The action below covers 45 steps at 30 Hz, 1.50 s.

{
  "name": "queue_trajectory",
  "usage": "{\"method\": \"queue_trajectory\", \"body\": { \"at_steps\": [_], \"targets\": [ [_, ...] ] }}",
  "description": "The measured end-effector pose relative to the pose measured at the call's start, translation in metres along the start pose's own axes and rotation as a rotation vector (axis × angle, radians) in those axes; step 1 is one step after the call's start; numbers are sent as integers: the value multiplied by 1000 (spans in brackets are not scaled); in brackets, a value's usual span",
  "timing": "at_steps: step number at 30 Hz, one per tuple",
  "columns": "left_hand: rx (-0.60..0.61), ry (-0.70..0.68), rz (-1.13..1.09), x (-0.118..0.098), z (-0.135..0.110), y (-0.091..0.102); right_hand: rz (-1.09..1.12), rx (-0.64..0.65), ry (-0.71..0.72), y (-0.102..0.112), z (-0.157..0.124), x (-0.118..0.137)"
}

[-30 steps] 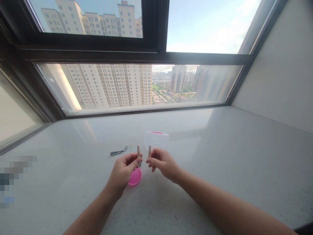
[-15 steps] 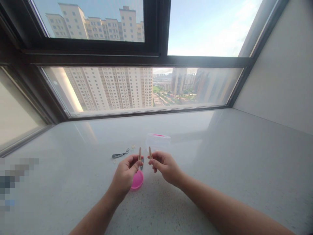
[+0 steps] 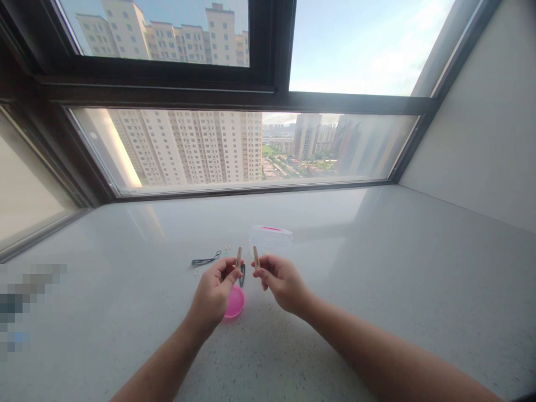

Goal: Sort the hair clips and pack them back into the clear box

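The left grip [image 3: 211, 294] and the right grip [image 3: 282, 283] are each pressed together, thumb against fingers, and each pinches a slim wooden peg upright. The left peg [image 3: 238, 258] and the right peg [image 3: 255, 257] stand just apart between the hands, tips up. Both look light, stiff and thin, so they would likely sit best pinched low on their flat sides, though smooth wood this small could slip or twist. Just past the left grip shows a dark metal clip [image 3: 242, 275]; whether it is held, I cannot tell. Nearer the body, a pink round lid [image 3: 234, 302] lies on the speckled stone tabletop [image 3: 377, 251]. Beyond the grips sit a clear plastic box [image 3: 270, 240], small pale rings [image 3: 227, 247] and a black hair clip [image 3: 205, 261].
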<state>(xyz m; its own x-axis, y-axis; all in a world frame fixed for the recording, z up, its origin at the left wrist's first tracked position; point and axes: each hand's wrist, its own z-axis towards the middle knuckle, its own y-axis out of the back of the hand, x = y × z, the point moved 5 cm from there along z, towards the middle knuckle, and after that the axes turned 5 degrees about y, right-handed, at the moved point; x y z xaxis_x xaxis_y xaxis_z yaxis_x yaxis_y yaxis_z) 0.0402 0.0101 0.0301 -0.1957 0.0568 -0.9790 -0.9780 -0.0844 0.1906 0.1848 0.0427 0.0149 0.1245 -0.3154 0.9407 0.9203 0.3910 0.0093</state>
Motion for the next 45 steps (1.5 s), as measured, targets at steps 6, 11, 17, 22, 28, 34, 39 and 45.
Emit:
{"method": "queue_trajectory", "body": {
  "at_steps": [6, 11, 17, 22, 28, 34, 39, 45],
  "targets": [
    [-21, 1, -8, 1, 1, 1, 36, -24, -18, 0, 2, 2],
    [-6, -4, -20, 3, 2, 0, 31, -33, -12, 2, 3, 2],
    [0, -4, -40, 5, 2, 1, 25, -28, -6, 4, 2, -1],
    [-3, 5, -20, 6, 2, 1, 26, -15, -2, 3, 2, -1],
    [3, 6, -16, 6, 3, 1, 10, -17, -2, 4, 2, -2],
    [5, 3, -18, 6, 3, 0, 23, -15, -4, 3, 2, -4],
    [11, -7, -16, 6, 2, 1, 21, -11, -8, 4, 2, -4],
    [41, -25, -37, 3, 0, 0, 16, 2, -3, 2, 1, -3]
  ]
}}
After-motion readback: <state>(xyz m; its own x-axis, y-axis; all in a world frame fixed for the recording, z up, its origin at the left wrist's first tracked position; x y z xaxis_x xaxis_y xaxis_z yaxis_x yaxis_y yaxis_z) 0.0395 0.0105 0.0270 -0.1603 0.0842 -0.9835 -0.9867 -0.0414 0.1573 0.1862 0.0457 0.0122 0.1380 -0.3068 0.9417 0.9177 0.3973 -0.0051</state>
